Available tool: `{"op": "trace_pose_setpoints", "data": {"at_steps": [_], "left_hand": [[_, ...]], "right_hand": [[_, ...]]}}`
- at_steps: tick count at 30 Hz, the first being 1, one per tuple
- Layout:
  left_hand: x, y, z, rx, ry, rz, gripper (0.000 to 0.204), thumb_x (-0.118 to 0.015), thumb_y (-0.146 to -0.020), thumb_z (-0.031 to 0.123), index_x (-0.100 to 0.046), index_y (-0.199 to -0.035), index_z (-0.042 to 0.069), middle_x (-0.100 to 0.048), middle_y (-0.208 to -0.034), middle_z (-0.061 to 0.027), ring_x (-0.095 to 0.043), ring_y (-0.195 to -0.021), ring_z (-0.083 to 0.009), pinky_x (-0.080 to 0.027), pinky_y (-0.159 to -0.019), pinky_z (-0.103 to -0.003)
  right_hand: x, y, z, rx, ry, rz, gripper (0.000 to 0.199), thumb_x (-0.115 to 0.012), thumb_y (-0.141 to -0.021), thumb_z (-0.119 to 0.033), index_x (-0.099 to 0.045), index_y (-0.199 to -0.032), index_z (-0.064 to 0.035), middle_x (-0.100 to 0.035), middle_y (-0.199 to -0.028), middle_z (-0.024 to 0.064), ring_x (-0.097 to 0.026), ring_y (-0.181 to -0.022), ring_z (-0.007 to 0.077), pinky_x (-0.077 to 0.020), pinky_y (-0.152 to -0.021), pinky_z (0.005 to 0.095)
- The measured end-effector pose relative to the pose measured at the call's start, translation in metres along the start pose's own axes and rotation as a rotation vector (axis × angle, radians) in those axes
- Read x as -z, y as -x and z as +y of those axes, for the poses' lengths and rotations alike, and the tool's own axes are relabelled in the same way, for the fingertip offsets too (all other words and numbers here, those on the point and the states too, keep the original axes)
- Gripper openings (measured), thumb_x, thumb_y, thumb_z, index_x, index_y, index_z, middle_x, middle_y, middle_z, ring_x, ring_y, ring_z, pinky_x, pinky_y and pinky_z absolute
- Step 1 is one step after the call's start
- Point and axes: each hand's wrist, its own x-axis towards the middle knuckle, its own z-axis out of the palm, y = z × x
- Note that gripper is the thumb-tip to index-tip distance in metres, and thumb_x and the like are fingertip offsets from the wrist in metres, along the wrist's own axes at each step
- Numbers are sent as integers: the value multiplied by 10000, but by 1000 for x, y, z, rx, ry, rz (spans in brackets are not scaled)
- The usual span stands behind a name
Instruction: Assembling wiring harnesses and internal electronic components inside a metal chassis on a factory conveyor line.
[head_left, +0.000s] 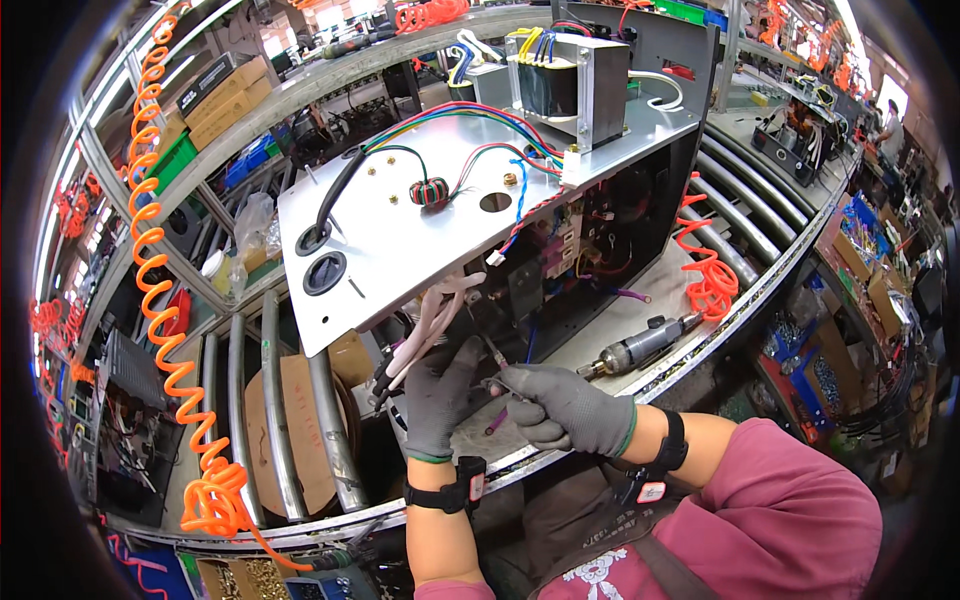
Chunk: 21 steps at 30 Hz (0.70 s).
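Note:
A metal chassis (400, 240) with a grey top plate lies tilted on a roller conveyor, and its open side faces me. My left hand (437, 400), in a grey glove, holds a bundle of white and dark cables (425, 325) that hangs out from under the plate. In its grey glove, my right hand (565, 405) grips a thin metal tool (497, 355) pointed up into the chassis beside the cables. A transformer (565, 85) and coloured wires (470, 130) sit on the top plate.
A pneumatic screwdriver (635, 350) lies on the bench right of my hands, joined to an orange coiled hose (705, 270). Another orange coiled hose (160, 300) hangs at the left. Shelves with boxes and bins stand behind. Conveyor rollers (275, 420) run below left.

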Motion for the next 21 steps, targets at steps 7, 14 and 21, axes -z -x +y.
{"op": "trace_pose_setpoints", "data": {"at_steps": [7,14,21], "left_hand": [[-2,1,22,275,191,127,345,-707,-882,281,-690,-1007,-40,-681,-844,-63,-606,-716,-109,-493,-628,-288],[-6,-1,2,305,390,124,330,-693,-897,249,-677,-1007,-61,-667,-856,-60,-603,-718,-111,-481,-668,-230],[-4,1,-22,-413,-181,198,311,-652,-924,183,-654,-1125,-54,-666,-955,-56,-598,-787,-110,-480,-706,-236]], "right_hand": [[25,1,-13,-60,60,-55,283,-430,-1027,-390,-485,-1072,-116,-313,-570,-40,-233,-376,52,-167,-330,233],[18,-1,-5,-62,42,-7,287,-441,-1021,-401,-483,-1070,-121,-342,-593,-31,-243,-387,52,-177,-340,235],[-25,-21,9,72,-143,-40,240,-437,-1010,-363,-475,-1045,-128,-503,-696,0,-443,-476,94,-287,-347,217]]}}
